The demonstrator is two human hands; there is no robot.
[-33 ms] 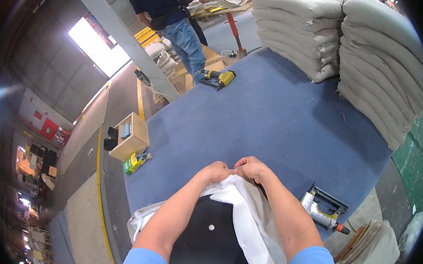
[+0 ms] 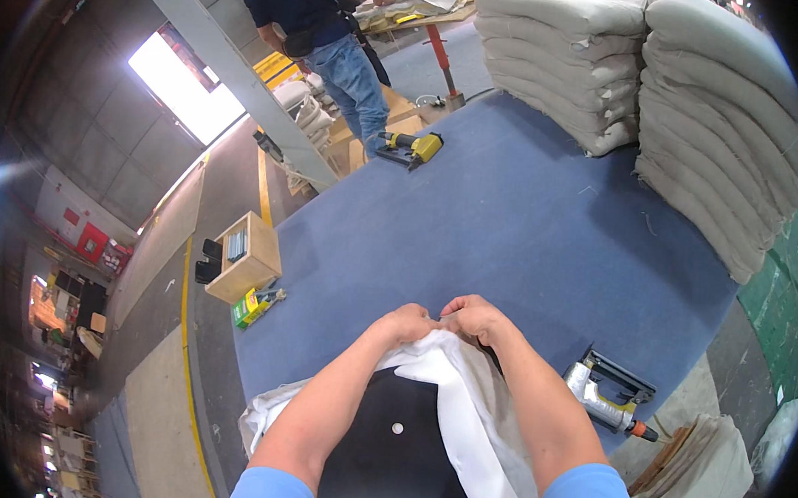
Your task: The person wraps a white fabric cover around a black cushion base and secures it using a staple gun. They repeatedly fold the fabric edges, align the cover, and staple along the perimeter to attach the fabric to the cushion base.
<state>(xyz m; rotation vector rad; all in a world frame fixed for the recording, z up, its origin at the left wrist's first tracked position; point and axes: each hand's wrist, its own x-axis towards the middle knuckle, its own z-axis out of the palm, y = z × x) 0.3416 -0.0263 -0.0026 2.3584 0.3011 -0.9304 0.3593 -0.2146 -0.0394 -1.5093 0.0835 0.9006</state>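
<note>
A black panel point(image 2: 380, 451) with small white round spots lies at the table's near edge, in front of my body. White and beige fabric point(image 2: 461, 420) is folded over its rim. At the panel's far end, my left hand point(image 2: 409, 324) pinches the fabric's edge. Close beside it, fingertips almost touching, my right hand point(image 2: 474, 319) grips the same edge with bent fingers. The exact spot between the fingertips is too small to make out. A silver staple gun point(image 2: 592, 392) lies on the blue table to the right of my right forearm.
Tall stacks of beige cushions point(image 2: 560, 66) stand on the far right of the blue table point(image 2: 475, 227). A yellow staple gun point(image 2: 417, 147) lies at its far edge. On the left are a wooden box point(image 2: 255, 257) of staples and a green-yellow carton point(image 2: 254, 307). Another person point(image 2: 330, 50) stands beyond.
</note>
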